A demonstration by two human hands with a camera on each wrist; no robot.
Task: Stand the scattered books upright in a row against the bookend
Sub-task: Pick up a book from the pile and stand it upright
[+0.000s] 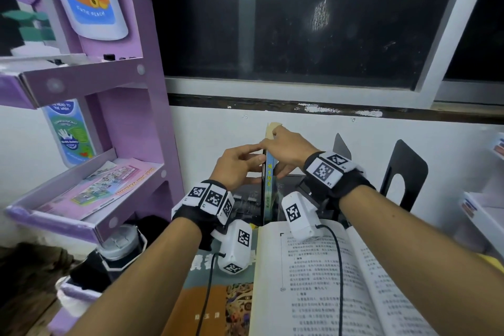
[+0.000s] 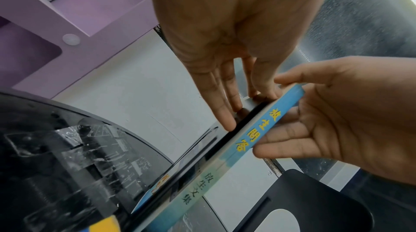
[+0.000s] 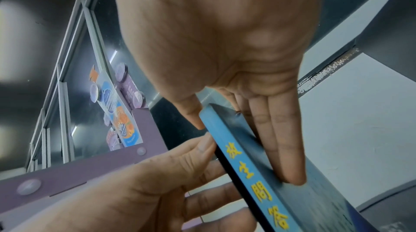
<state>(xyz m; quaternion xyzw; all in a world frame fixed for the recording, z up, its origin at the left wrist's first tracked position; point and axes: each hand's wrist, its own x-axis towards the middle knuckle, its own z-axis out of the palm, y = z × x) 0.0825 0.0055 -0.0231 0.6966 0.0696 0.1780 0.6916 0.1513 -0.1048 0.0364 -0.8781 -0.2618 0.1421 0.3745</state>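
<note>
A thin book with a blue spine and yellow characters [image 1: 269,180] [image 2: 254,132] [image 3: 254,173] stands upright at the middle of the desk, spine toward me. My right hand [image 1: 289,148] [image 3: 213,40] pinches its top, thumb on the left side and straight fingers flat on the right cover. My left hand [image 1: 240,165] [image 2: 225,40] presses straight fingers against the dark left side. A black bookend [image 1: 406,169] [image 2: 303,200] stands to the right, apart from the book. An open book [image 1: 327,281] and a flat book with a teal and orange cover [image 1: 218,297] lie in front.
A purple display rack [image 1: 141,131] with leaflets stands at the left against the white wall. A grey-lidded bottle [image 1: 122,243] sits below it. A second upright bookend [image 1: 341,146] shows behind my right wrist. White trays [image 1: 482,213] are at the right edge.
</note>
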